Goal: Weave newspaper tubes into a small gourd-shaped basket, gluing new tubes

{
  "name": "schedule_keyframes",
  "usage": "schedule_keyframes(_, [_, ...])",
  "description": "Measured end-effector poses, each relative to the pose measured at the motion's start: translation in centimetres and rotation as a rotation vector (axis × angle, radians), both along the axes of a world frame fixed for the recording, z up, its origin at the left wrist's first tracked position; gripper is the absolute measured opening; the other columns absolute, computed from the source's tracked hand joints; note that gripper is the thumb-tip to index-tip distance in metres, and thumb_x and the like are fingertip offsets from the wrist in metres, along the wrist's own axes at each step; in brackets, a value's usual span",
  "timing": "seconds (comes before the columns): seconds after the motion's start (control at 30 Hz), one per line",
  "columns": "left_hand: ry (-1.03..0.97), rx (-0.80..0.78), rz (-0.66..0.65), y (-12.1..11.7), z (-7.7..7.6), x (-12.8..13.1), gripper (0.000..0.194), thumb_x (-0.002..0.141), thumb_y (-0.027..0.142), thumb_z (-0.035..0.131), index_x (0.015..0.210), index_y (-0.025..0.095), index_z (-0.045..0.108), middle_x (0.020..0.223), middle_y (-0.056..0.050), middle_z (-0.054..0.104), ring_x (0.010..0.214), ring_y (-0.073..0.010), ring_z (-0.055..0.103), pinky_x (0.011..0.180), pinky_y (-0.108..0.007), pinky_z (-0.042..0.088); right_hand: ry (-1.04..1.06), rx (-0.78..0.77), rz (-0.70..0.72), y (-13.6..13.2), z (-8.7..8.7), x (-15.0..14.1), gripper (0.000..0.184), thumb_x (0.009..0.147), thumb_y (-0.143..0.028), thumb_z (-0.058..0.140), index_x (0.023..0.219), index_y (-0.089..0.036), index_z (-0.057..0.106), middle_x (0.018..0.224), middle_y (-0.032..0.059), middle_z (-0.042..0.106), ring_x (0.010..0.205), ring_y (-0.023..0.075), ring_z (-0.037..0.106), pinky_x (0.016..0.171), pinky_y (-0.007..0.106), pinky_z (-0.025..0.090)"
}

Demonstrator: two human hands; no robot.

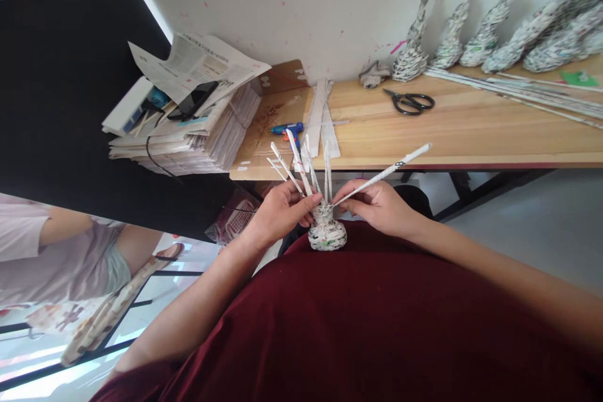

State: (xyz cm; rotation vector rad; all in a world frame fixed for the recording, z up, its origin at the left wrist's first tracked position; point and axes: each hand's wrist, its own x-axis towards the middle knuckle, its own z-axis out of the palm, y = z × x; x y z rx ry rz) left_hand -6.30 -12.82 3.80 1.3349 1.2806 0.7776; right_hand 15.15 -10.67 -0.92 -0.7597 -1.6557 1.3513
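Observation:
A small gourd-shaped woven paper vase (327, 235) rests against my dark red shirt, with several rolled newspaper strips (298, 160) sticking up from its narrow neck. My left hand (286, 208) is closed around the left side of that neck, thumb pressed on its rim. At the neck's right side, my right hand (377, 204) pinches a longer rolled paper strip (389, 169), which slants up to the right. The strip's lower end meets the weave at the neck.
On the wooden table (367, 138) lie black scissors (409, 102), a blue glue gun (288, 129) and flat paper strips (320, 116). Several woven pieces (409, 56) lean on the wall beside long paper rods (518, 91). Stacked newspapers (188, 144) stand left; another person (61, 251) sits beyond.

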Motion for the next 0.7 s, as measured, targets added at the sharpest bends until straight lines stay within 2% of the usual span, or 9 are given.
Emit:
schedule_keyframes(0.1, [0.020, -0.010, 0.006, 0.1, 0.2, 0.1, 0.032, 0.083, 0.041, 0.078, 0.097, 0.015, 0.066, 0.060, 0.002, 0.067, 0.049, -0.0101, 0.062, 0.049, -0.020, 0.052, -0.029, 0.031, 0.011, 0.0, 0.1, 0.1, 0.010, 0.087, -0.022, 0.065, 0.085, -0.021, 0.074, 0.084, 0.0030, 0.075, 0.074, 0.0162, 0.068, 0.072, 0.031, 0.058])
schedule_keyframes(0.2, [0.061, -0.020, -0.011, 0.1, 0.2, 0.0, 0.032, 0.080, 0.043, 0.080, 0.089, 0.014, 0.070, 0.060, 0.000, 0.068, 0.051, -0.0107, 0.062, 0.051, -0.021, 0.053, -0.084, 0.092, -0.018, 0.0, 0.3, 0.2, 0.011, 0.087, -0.019, 0.063, 0.086, -0.021, 0.074, 0.085, 0.0026, 0.074, 0.075, 0.0161, 0.068, 0.073, 0.030, 0.057])
schedule_keyframes(0.33, [0.093, -0.003, -0.031, 0.2, 0.2, -0.1, 0.029, 0.078, 0.042, 0.082, 0.083, 0.014, 0.074, 0.062, -0.001, 0.070, 0.051, -0.0101, 0.061, 0.053, -0.021, 0.054, -0.168, 0.222, -0.047, 0.0, 0.7, 0.5, 0.013, 0.090, -0.017, 0.061, 0.089, -0.021, 0.072, 0.086, 0.0028, 0.073, 0.077, 0.0164, 0.067, 0.074, 0.030, 0.055])
schedule_keyframes(0.5, [0.070, -0.007, 0.028, 0.1, 0.2, 0.2, 0.024, 0.077, 0.037, 0.082, 0.081, 0.015, 0.075, 0.061, 0.001, 0.067, 0.049, -0.0087, 0.059, 0.050, -0.020, 0.052, -0.252, 0.390, -0.050, 0.0, 2.0, 0.9, 0.015, 0.091, -0.013, 0.060, 0.088, -0.021, 0.072, 0.087, 0.0034, 0.072, 0.080, 0.0166, 0.065, 0.077, 0.030, 0.052])
schedule_keyframes(0.6, [0.032, -0.009, 0.056, 0.0, 0.1, 0.3, 0.023, 0.077, 0.037, 0.081, 0.082, 0.014, 0.075, 0.061, 0.002, 0.066, 0.048, -0.0076, 0.057, 0.049, -0.019, 0.050, -0.269, 0.399, -0.038, -0.1, 2.4, 1.0, 0.016, 0.090, -0.011, 0.058, 0.087, -0.020, 0.071, 0.088, 0.0035, 0.071, 0.079, 0.0161, 0.065, 0.075, 0.029, 0.051])
schedule_keyframes(0.7, [-0.015, 0.014, 0.052, -0.2, -0.2, 0.2, 0.025, 0.078, 0.038, 0.082, 0.083, 0.014, 0.076, 0.063, 0.002, 0.066, 0.050, -0.0070, 0.056, 0.051, -0.019, 0.049, -0.263, 0.317, -0.033, 0.0, 2.0, 0.9, 0.015, 0.090, -0.014, 0.058, 0.088, -0.020, 0.071, 0.087, 0.0028, 0.072, 0.079, 0.0160, 0.065, 0.074, 0.029, 0.050])
